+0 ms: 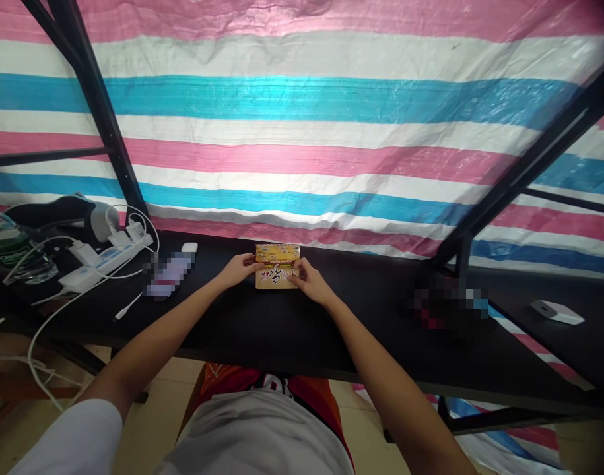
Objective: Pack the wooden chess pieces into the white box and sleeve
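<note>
A small yellow and cream printed cardboard box (276, 272) is at the middle of the black desk (232, 336). Dark brush-style characters, upside down from my side, mark its cream face, and small pictures run along its yellow part. My left hand (241, 269) grips the box's left edge with fingers closed. On the opposite edge, my right hand (309, 280) has its thumb and fingers closed on the box. Whether the box rests on the desk or is slightly raised I cannot tell.
At left lie a phone with a blurred screen (167, 276), a white cable, a power strip (103, 260) with chargers and a large water bottle (19, 251). A blurred dark object (447, 303) and a white charger (556, 311) lie at right. Striped sheeting (302, 158) hangs behind.
</note>
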A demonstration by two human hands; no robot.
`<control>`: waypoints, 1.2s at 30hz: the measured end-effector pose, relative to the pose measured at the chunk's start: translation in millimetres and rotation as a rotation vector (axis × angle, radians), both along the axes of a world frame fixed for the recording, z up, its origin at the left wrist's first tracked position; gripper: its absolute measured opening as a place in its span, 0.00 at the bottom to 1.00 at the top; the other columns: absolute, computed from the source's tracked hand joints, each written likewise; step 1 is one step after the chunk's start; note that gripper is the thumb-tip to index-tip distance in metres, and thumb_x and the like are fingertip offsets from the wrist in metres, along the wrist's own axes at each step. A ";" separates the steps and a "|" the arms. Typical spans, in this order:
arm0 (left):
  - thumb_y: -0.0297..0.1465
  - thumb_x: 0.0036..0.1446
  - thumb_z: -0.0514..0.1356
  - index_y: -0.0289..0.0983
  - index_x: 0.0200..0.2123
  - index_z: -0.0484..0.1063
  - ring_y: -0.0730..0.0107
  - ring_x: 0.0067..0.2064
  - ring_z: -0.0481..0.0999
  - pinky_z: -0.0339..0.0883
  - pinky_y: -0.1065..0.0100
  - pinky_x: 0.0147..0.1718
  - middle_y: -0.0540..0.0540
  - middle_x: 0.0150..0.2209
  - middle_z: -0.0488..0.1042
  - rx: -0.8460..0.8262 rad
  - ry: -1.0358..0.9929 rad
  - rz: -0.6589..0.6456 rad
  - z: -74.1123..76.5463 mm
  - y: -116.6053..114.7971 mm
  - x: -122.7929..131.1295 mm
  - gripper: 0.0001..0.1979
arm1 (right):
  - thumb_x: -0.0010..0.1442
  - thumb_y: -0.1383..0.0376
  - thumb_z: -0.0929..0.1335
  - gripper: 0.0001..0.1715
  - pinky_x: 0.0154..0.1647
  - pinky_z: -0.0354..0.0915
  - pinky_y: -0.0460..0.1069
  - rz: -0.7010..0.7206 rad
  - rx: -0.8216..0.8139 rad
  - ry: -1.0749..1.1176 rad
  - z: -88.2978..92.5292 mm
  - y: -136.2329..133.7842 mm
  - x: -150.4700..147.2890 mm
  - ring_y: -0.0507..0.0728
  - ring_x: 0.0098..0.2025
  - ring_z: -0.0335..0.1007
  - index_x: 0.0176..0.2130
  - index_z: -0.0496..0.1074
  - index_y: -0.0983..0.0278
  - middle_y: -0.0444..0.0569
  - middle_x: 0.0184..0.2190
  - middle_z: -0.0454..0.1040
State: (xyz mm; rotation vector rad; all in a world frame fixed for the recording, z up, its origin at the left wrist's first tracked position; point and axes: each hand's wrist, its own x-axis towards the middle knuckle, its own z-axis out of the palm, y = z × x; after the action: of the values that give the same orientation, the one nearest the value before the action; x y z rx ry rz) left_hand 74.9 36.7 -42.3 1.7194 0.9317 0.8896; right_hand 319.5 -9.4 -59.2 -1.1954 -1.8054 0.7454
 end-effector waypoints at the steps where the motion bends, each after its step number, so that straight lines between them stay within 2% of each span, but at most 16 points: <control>1: 0.44 0.49 0.63 0.33 0.43 0.69 0.60 0.39 0.75 0.70 0.65 0.34 0.42 0.38 0.76 0.002 -0.008 0.012 -0.6 0.1 0.6 0.24 | 0.51 0.54 0.67 0.17 0.35 0.64 0.51 0.001 -0.004 0.009 -0.2 -0.1 -0.3 0.55 0.31 0.64 0.36 0.59 0.58 0.42 0.32 0.69; 4: 0.43 0.48 0.64 0.33 0.47 0.66 0.61 0.37 0.76 0.71 0.64 0.32 0.43 0.34 0.76 -0.025 -0.049 0.034 -0.9 -0.6 2.1 0.27 | 0.51 0.54 0.68 0.17 0.36 0.64 0.52 -0.003 -0.010 0.019 -1.2 0.0 -1.6 0.55 0.32 0.65 0.37 0.59 0.58 0.43 0.33 0.69; 7: 0.39 0.46 0.66 0.34 0.45 0.66 0.60 0.39 0.76 0.71 0.63 0.35 0.42 0.37 0.76 -0.114 -0.150 -0.003 3.1 -3.8 2.6 0.25 | 0.51 0.56 0.68 0.16 0.38 0.65 0.53 0.007 -0.008 0.054 -2.2 1.1 -3.7 0.55 0.33 0.67 0.38 0.60 0.58 0.43 0.35 0.69; 9: 0.35 0.43 0.67 0.34 0.44 0.66 0.59 0.41 0.76 0.72 0.62 0.36 0.42 0.41 0.75 -0.162 -0.221 -0.004 7.1 -7.0 2.9 0.25 | 0.49 0.57 0.70 0.21 0.40 0.66 0.53 0.019 -0.024 0.155 -1.7 2.4 -5.1 0.55 0.35 0.68 0.41 0.60 0.57 0.44 0.38 0.70; 11: 0.33 0.42 0.68 0.34 0.45 0.66 0.57 0.43 0.75 0.72 0.60 0.37 0.41 0.44 0.74 -0.194 -0.280 0.027 10.3 -10.3 3.9 0.26 | 0.46 0.57 0.72 0.30 0.41 0.66 0.54 -0.005 -0.058 0.322 0.4 3.6 -5.6 0.55 0.38 0.70 0.46 0.58 0.56 0.45 0.41 0.71; 13: 0.32 0.43 0.68 0.35 0.47 0.66 0.55 0.44 0.75 0.72 0.57 0.38 0.40 0.46 0.73 -0.227 -0.372 0.056 11.9 -12.9 6.2 0.27 | 0.46 0.56 0.72 0.34 0.41 0.67 0.53 -0.042 -0.150 0.468 3.7 3.9 -4.6 0.56 0.39 0.71 0.49 0.58 0.57 0.47 0.41 0.72; 17: 0.31 0.44 0.68 0.34 0.48 0.65 0.58 0.45 0.75 0.70 0.56 0.44 0.39 0.47 0.73 -0.327 -0.533 0.016 11.0 -16.9 10.7 0.27 | 0.50 0.54 0.71 0.22 0.40 0.68 0.52 0.038 -0.390 0.580 7.7 2.8 -1.6 0.56 0.39 0.73 0.42 0.65 0.60 0.49 0.37 0.75; 19: 0.31 0.43 0.69 0.33 0.47 0.66 0.60 0.45 0.75 0.69 0.58 0.46 0.39 0.46 0.73 -0.363 -0.481 -0.022 9.8 -19.2 11.0 0.27 | 0.49 0.56 0.71 0.19 0.40 0.69 0.51 0.054 -0.389 0.625 7.1 3.1 -1.5 0.55 0.38 0.73 0.39 0.67 0.61 0.49 0.37 0.75; 23: 0.37 0.41 0.71 0.32 0.44 0.70 0.61 0.40 0.77 0.70 0.62 0.42 0.38 0.42 0.75 -0.393 -0.192 -0.123 8.9 -24.6 10.3 0.27 | 0.51 0.56 0.68 0.18 0.37 0.70 0.50 -0.041 -0.333 0.674 6.0 5.7 -0.9 0.56 0.39 0.73 0.40 0.68 0.61 0.48 0.39 0.75; 25: 0.47 0.46 0.65 0.30 0.43 0.72 0.61 0.37 0.77 0.70 0.62 0.38 0.37 0.39 0.76 -0.464 -0.112 -0.233 10.2 -26.3 10.9 0.28 | 0.53 0.56 0.66 0.18 0.36 0.70 0.50 -0.109 -0.303 0.658 7.8 5.3 0.7 0.57 0.38 0.73 0.42 0.69 0.62 0.48 0.38 0.76; 27: 0.54 0.50 0.57 0.31 0.44 0.72 0.62 0.36 0.76 0.70 0.64 0.35 0.39 0.37 0.76 -0.481 -0.148 -0.243 12.4 -26.5 11.7 0.32 | 0.54 0.57 0.64 0.19 0.34 0.69 0.49 -0.121 -0.320 0.576 10.7 2.7 1.6 0.57 0.36 0.73 0.43 0.70 0.63 0.48 0.36 0.77; 29: 0.52 0.50 0.58 0.33 0.45 0.72 0.64 0.36 0.76 0.68 0.66 0.34 0.41 0.37 0.76 -0.414 -0.179 -0.174 14.4 -25.3 11.7 0.30 | 0.54 0.58 0.64 0.19 0.31 0.69 0.48 -0.065 -0.381 0.453 13.2 -1.2 0.0 0.56 0.32 0.73 0.44 0.71 0.64 0.48 0.33 0.77; 32: 0.43 0.44 0.67 0.33 0.41 0.74 0.63 0.38 0.75 0.67 0.66 0.37 0.42 0.37 0.77 -0.336 -0.092 -0.157 14.5 -22.8 9.9 0.24 | 0.54 0.59 0.66 0.19 0.29 0.68 0.47 0.007 -0.436 0.336 15.3 -6.0 -5.4 0.54 0.30 0.72 0.44 0.73 0.64 0.48 0.33 0.77; 36: 0.39 0.42 0.69 0.31 0.38 0.74 0.61 0.38 0.76 0.68 0.63 0.38 0.41 0.37 0.77 -0.328 -0.097 -0.105 9.6 -19.7 9.8 0.21 | 0.55 0.56 0.67 0.22 0.34 0.70 0.48 -0.068 -0.368 0.448 17.4 -6.3 -5.4 0.55 0.36 0.73 0.47 0.70 0.63 0.50 0.40 0.76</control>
State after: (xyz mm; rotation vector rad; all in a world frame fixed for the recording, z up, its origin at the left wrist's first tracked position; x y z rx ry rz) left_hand 84.7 17.0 -32.6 1.4185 0.8616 0.7008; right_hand 314.1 -15.6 -41.8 -1.1936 -1.2863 1.2336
